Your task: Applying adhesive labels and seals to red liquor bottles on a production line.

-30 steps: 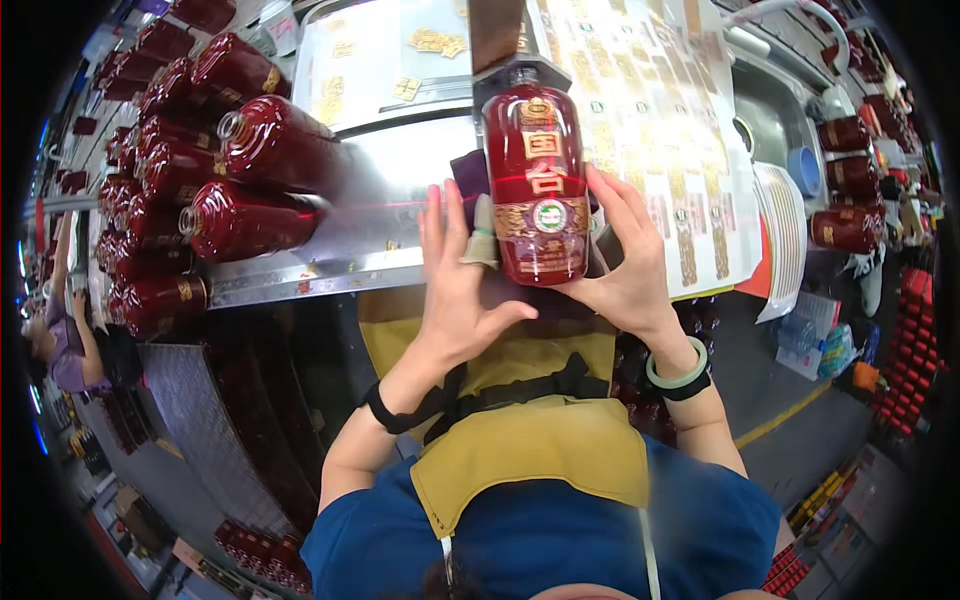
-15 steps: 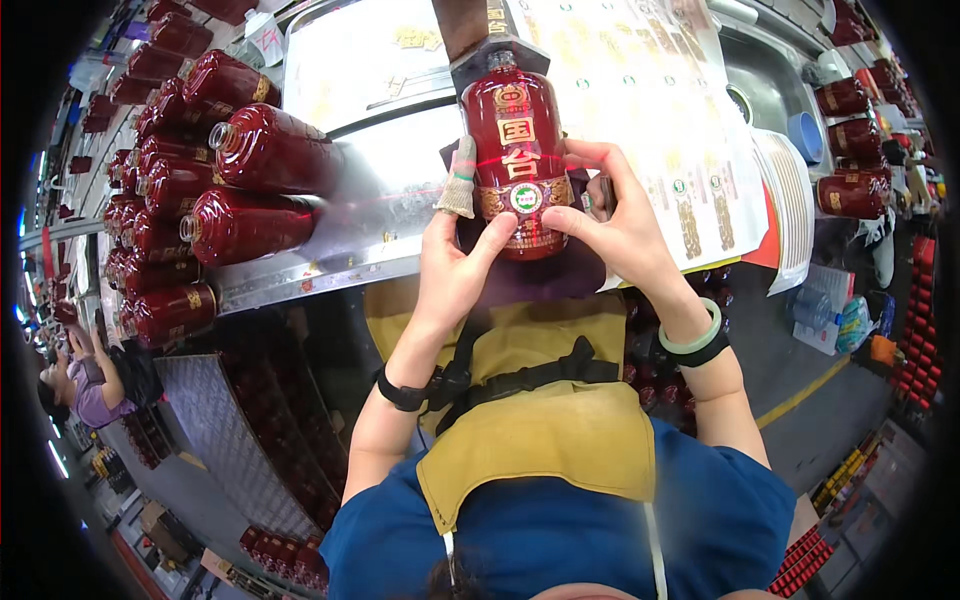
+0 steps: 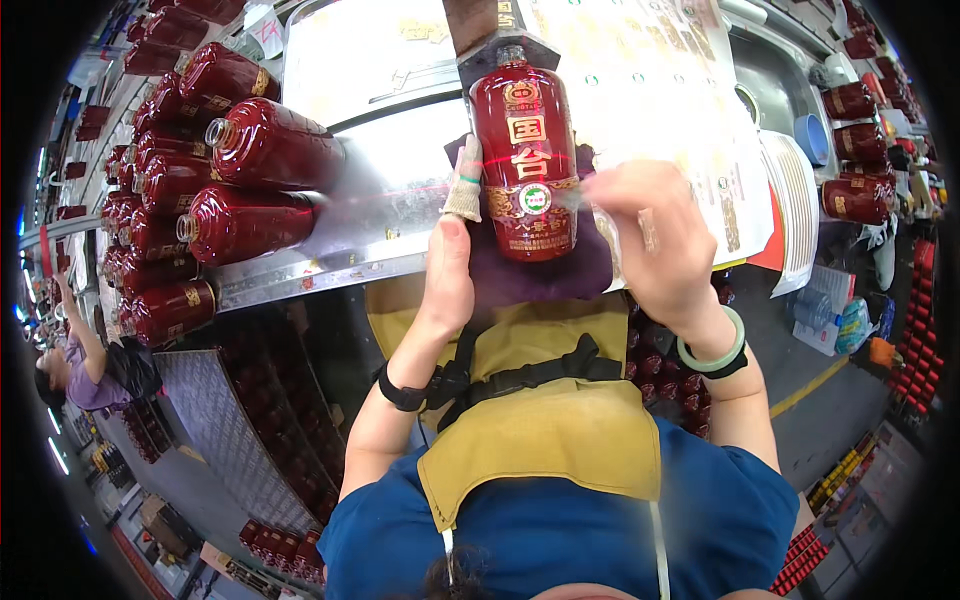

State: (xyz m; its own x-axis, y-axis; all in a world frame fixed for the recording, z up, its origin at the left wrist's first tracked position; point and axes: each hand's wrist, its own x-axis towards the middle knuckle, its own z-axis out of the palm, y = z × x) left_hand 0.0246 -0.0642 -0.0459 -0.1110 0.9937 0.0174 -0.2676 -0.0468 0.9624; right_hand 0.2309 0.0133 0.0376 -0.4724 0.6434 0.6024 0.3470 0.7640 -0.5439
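Note:
A glossy dark-red bottle (image 3: 525,165) with gold lettering and a round green-and-white label (image 3: 535,198) lies before me, its clear neck pointing away. Its neck end is at a dark metal holder (image 3: 490,55), and a purple cloth (image 3: 590,265) shows beneath it. My left hand (image 3: 455,265) is against the bottle's left side; one finger wears a knitted sleeve (image 3: 464,190), the others are partly hidden. Just right of the bottle, my right hand (image 3: 665,240) is raised, its bent fingers smeared by motion. A small pale, patterned piece (image 3: 649,230) shows at that hand; how it is held is unclear.
Several red bottles (image 3: 250,222) crowd the metal bench's left side. Printed sheets (image 3: 650,100) spread over the bright table beyond, beside a white stack (image 3: 790,215). Farther right are a sink (image 3: 770,75) and blue bowl (image 3: 810,140). Another person (image 3: 85,370) is far left.
My right hand has let go of the bottle and lifted to the right. My left thumb has come off the bottle's front to its left side. The round label remains on the bottle.

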